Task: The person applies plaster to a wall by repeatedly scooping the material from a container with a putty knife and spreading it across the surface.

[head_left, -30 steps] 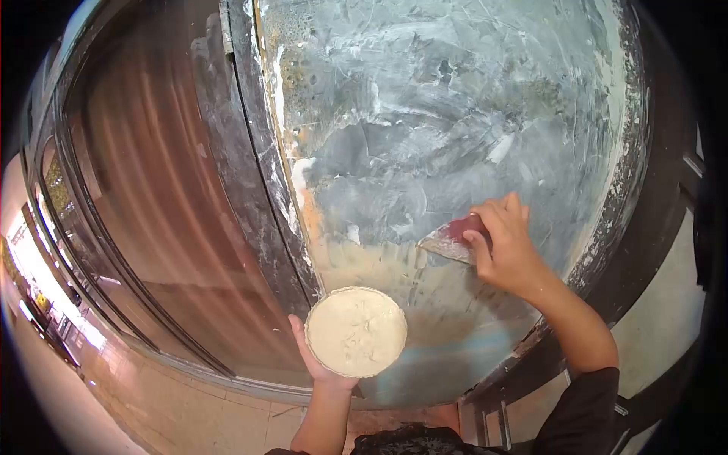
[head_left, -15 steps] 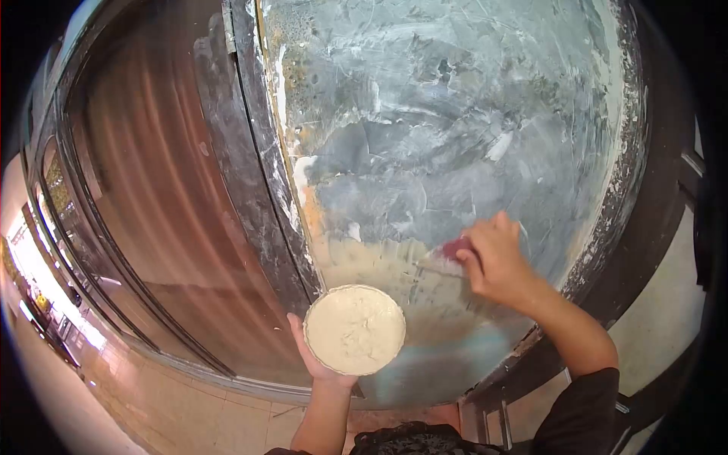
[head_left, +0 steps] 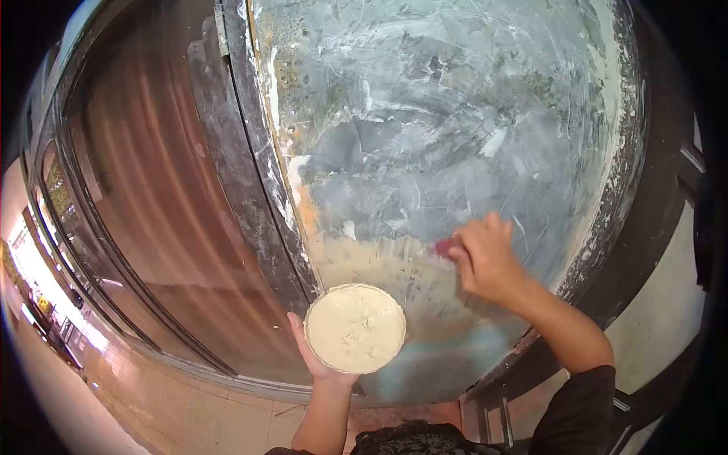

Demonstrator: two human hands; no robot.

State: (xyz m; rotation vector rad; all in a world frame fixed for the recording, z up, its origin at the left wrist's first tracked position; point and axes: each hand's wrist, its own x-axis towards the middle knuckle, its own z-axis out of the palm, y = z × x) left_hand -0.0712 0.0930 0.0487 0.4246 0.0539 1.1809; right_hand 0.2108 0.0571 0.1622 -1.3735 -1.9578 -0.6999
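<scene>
Using 2 bare hands, 1 tool, 1 bowl. Cradling 1 round, shallow, cream-crusted bowl (head_left: 356,371) from below in L hand (head_left: 331,376), opened wide to its curve w/ thumb up against the left side; can't tell finger spread under it. Holding 1 mass of pale cream paste (head_left: 355,322) in the bowl, lumpy nr the centre.

Gripping 1 small maroon hand scraper (head_left: 446,246) in R hand (head_left: 489,262), closed on it btwn thumb & fingers. Up & right of the bowl, well apart from it, in front of 1 big grey panel w/ white smears (head_left: 425,152), right by the edge of 1 beige lower band (head_left: 353,259). Blurred at the blade end; can't tell if touching the panel.

Also in view: left of the panel, 1 dark, paint-scuffed upright frame (head_left: 254,163), then 1 reddish-brown glossy pane (head_left: 163,197). Below left, 1 tan tiled floor (head_left: 216,413). Above the R elbow, 1 black sleeve (head_left: 578,409), seen lower right.
</scene>
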